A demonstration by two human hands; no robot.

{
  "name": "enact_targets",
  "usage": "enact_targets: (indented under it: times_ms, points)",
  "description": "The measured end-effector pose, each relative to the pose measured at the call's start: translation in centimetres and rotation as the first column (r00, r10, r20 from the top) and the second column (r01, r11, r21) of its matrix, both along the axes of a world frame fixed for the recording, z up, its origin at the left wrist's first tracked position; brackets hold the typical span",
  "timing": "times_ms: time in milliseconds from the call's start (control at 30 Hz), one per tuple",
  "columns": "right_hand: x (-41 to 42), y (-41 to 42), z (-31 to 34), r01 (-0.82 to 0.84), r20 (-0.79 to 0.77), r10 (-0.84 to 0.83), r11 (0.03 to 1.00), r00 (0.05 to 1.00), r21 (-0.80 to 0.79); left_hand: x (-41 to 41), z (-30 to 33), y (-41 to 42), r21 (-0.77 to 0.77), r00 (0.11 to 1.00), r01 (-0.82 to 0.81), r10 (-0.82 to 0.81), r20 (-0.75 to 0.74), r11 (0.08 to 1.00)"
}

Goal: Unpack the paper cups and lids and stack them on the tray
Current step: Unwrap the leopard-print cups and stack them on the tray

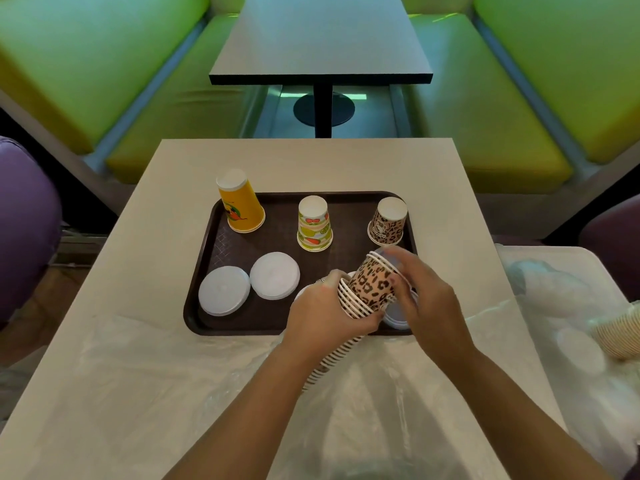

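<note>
Mostly bare tray [207, 265] middle.

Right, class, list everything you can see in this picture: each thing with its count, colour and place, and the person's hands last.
tray: one, dark brown, middle of the near table
upturned cups: three on the tray's far side; orange cup left, fruit-print cup middle, leopard-print cup right
lids: two white, tray's near left; another partly hidden under the hands
leopard cup stack: one, held over the tray's near right
plastic wrap: clear, near table edge
near table: one, beige
far table: one, dark
benches: green, either side
left hand: grips the stack
right hand: grips its top cups
</note>
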State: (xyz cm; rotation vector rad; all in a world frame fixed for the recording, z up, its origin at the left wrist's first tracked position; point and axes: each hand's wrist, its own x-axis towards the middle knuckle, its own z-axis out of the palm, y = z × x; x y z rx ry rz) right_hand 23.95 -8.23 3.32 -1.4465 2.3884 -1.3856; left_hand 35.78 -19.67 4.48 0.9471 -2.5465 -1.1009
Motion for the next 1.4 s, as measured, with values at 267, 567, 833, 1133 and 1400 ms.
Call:
enact_targets:
  times_ms: [267, 567, 833, 1133, 1400]
  points:
    - [-3.2, -0.9, -1.0, -0.190, -0.505, 0.335, 0.929, 0.796, 0.317, -0.9, 0.9, -0.8, 0.095, 1.000, 0.021, -0.022, 0.011, 0.995]
    - [-8.7, -6.1, -0.4, 0.123, 0.020, -0.123, 0.992, 0.992, -0.014, -0.7, 0.3, -1.2, 0.142, 0.999, -0.047, 0.048, -0.001, 0.989]
    - [-12.1, -8.8, -3.4, 0.182, 0.374, -0.233, 0.969, 0.898, 0.166, -0.8, -0.8, -1.8, 0.145, 0.999, -0.047, 0.045, 0.018, 0.988]
    - [-12.7, -9.7, -6.5, 0.156, 0.370, -0.271, 0.937, 0.889, 0.312, -1.1, -1.3, -1.8, 0.126, 0.999, -0.045, 0.045, 0.007, 0.991]
    - [-13.1, -10.0, -6.5, 0.096, 0.375, -0.235, 0.930, 0.897, 0.354, -1.2, -1.0, -1.7, 0.110, 0.997, -0.070, 0.069, 0.014, 0.991]
